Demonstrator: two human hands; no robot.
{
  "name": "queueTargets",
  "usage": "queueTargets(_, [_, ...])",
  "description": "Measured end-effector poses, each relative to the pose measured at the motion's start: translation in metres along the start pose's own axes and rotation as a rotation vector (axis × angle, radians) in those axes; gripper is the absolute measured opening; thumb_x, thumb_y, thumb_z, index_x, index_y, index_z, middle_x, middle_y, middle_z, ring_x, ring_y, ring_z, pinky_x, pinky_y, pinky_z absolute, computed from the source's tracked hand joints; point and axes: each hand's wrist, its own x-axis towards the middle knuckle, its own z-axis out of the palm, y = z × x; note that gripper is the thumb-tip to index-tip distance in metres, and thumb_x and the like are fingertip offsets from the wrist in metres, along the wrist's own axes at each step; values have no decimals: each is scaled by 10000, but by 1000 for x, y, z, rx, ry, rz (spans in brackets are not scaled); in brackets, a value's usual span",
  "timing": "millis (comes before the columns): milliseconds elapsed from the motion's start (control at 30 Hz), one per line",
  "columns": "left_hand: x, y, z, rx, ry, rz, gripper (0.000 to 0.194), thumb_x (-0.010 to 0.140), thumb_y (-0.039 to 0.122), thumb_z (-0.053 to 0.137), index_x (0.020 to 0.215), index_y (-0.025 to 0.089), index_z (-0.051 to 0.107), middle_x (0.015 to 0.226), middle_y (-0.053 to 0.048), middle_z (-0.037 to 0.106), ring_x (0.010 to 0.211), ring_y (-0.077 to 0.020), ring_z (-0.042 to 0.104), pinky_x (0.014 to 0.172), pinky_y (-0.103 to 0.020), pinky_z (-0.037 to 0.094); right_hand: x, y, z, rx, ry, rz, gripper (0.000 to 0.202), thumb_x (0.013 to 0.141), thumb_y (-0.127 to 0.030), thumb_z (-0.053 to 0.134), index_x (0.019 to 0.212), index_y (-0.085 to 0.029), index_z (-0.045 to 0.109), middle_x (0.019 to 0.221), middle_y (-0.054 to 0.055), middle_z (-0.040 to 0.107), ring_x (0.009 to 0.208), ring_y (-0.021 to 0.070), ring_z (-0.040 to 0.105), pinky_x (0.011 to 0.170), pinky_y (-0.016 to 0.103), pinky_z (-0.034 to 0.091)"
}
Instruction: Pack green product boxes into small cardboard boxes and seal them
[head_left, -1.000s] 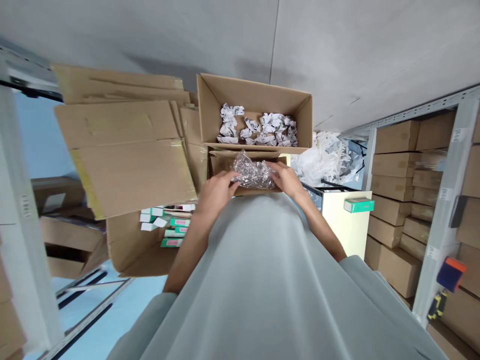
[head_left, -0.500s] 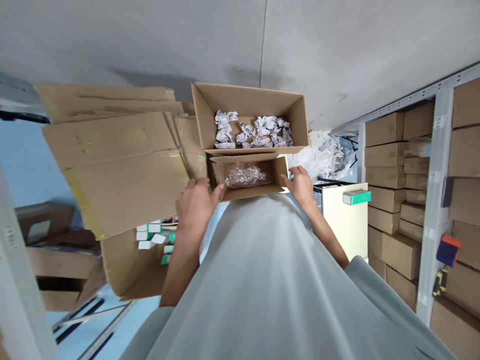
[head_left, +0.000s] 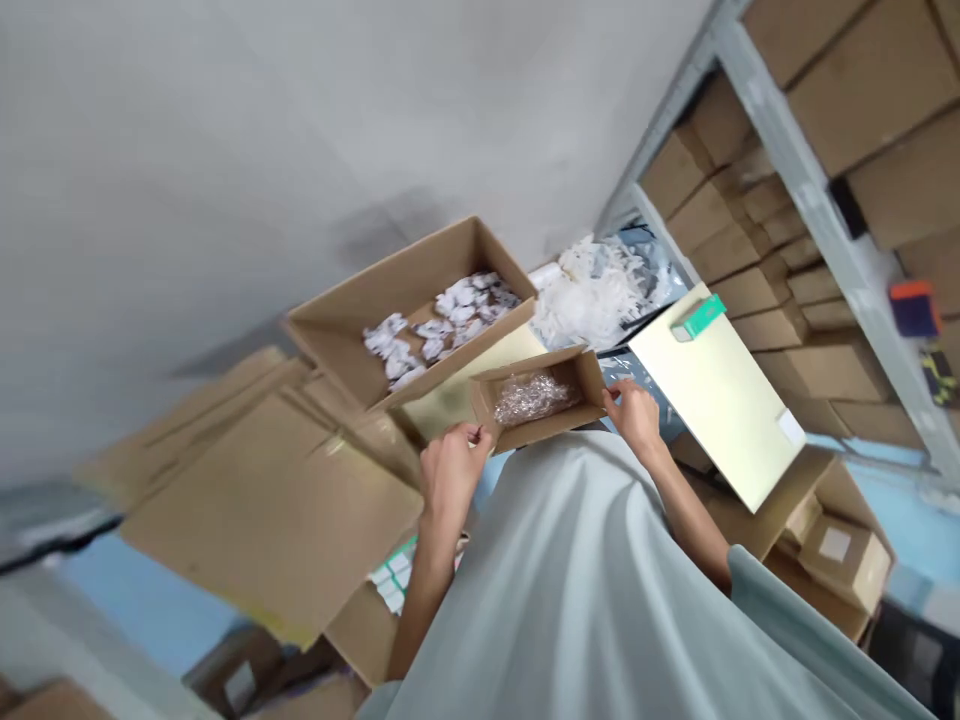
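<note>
A small open cardboard box (head_left: 536, 437) sits against the front of my grey garment, its top facing me. Crumpled clear plastic wrap (head_left: 531, 398) lies inside it. My left hand (head_left: 452, 475) pinches the box at its left end, thumb and fingers together. At the other end my right hand (head_left: 636, 418) grips the right edge between thumb and fingers. Just beyond stands a larger open cardboard box (head_left: 375, 290) with crumpled printed paper (head_left: 459, 315) in its bottom.
Flattened cardboard sheets (head_left: 285, 510) are stacked at the left. White shredded material (head_left: 589, 295) lies behind, right of the larger box. A green and white carton (head_left: 699, 318) rests on a cream panel (head_left: 716, 400). Shelves of cardboard boxes (head_left: 862, 370) line the right.
My view has tilted and turned. The small box now sits apart from the larger one, closer to me and to the right. My fingers have closed on its two ends.
</note>
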Motion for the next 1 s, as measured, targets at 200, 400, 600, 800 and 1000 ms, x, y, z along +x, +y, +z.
queueTargets(200, [25, 103, 12, 23, 44, 417, 265, 1045, 366, 581, 947, 255, 801, 1139, -106, 878, 961, -338, 807, 778, -396, 505, -53, 109, -7, 143, 137, 376, 204, 1115, -300, 659, 1033, -235, 834, 1136, 80, 849, 953, 260, 784, 732, 319, 459])
queueTargets(400, [8, 238, 51, 90, 27, 653, 229, 1031, 368, 600, 945, 258, 782, 1103, -79, 870, 948, -310, 801, 807, -387, 517, -85, 228, -3, 293, 251, 559, 243, 1116, -334, 627, 1034, -225, 828, 1127, 90, 834, 888, 245, 758, 712, 323, 433])
queueTargets(600, [-2, 377, 130, 187, -37, 723, 212, 1021, 361, 625, 948, 239, 782, 1099, -105, 873, 1001, -335, 812, 834, -390, 545, -95, 357, 5, 445, 333, 678, 219, 1095, -324, 616, 1017, -221, 792, 1091, 82, 826, 877, 241, 749, 717, 320, 429])
queueTargets(800, [-7, 482, 186, 214, -49, 790, 195, 997, 348, 651, 966, 227, 801, 1105, -112, 873, 1013, -331, 817, 873, -389, 565, -93, 457, 9, 550, 358, 739, 187, 1071, -315, 613, 977, -228, 750, 1063, 74, 826, 912, 258, 758, 764, 330, 469])
queueTargets(1000, [2, 536, 201, 216, -12, 814, 216, 987, 372, 654, 991, 220, 807, 1121, -104, 871, 971, -312, 813, 888, -388, 568, -76, 493, 10, 620, 383, 761, 174, 1064, -325, 616, 975, -233, 733, 1059, 66, 824, 913, 253, 761, 778, 321, 481])
